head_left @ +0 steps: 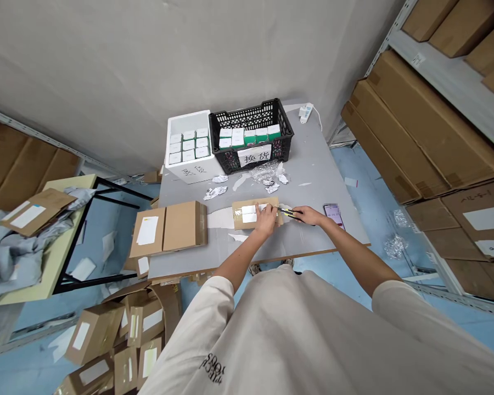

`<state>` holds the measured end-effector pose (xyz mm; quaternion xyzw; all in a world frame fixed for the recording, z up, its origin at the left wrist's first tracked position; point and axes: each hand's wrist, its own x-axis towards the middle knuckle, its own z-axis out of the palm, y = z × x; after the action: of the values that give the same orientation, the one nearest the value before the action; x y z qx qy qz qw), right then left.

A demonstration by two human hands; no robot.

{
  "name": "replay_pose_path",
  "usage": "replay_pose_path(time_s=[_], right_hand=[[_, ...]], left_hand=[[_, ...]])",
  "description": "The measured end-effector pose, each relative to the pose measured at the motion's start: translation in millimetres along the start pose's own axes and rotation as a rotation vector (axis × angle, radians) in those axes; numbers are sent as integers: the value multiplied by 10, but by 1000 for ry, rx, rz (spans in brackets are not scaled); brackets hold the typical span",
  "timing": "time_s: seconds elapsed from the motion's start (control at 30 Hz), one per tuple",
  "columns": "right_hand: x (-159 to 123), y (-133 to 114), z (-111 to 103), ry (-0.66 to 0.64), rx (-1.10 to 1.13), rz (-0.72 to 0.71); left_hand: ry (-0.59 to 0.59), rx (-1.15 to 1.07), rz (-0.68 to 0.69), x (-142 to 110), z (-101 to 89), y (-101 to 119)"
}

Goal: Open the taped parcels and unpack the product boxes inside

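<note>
A small taped cardboard box (237,218) with white labels lies on the grey table in front of me. My left hand (265,219) rests on its top toward the right end, fingers spread and pressing on it. In my right hand (310,215) is a slim black-and-yellow utility knife (288,212), gripped by its rear. Its front end points left and meets the box's right end; whether the blade is in the cardboard is too small to tell. Crumpled paper (271,187) lies just behind the box.
A white bin (195,171) and a black crate (286,144), both with small boxes inside, stand at the back. Larger cartons (181,226) sit at the left, a phone (333,215) at the right. A power strip (307,112) is at the far corner. Boxes (96,329) crowd the floor.
</note>
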<state>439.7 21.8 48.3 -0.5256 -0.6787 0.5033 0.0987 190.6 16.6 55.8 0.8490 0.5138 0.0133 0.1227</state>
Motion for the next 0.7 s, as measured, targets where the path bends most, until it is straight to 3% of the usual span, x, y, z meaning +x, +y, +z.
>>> replay_pose_path(time_s=[0.13, 0.37, 0.6, 0.7], right_hand=[[-100, 41, -28, -25, -30, -4], [48, -42, 56, 153, -198, -20], [-156, 72, 61, -5, 61, 37], [-133, 86, 71, 14, 76, 21]], left_hand=[[16, -27, -8, -37, 14, 3], [1, -57, -13, -22, -4, 0], [-16, -33, -13, 28, -35, -17], [-17, -36, -13, 15, -23, -17]])
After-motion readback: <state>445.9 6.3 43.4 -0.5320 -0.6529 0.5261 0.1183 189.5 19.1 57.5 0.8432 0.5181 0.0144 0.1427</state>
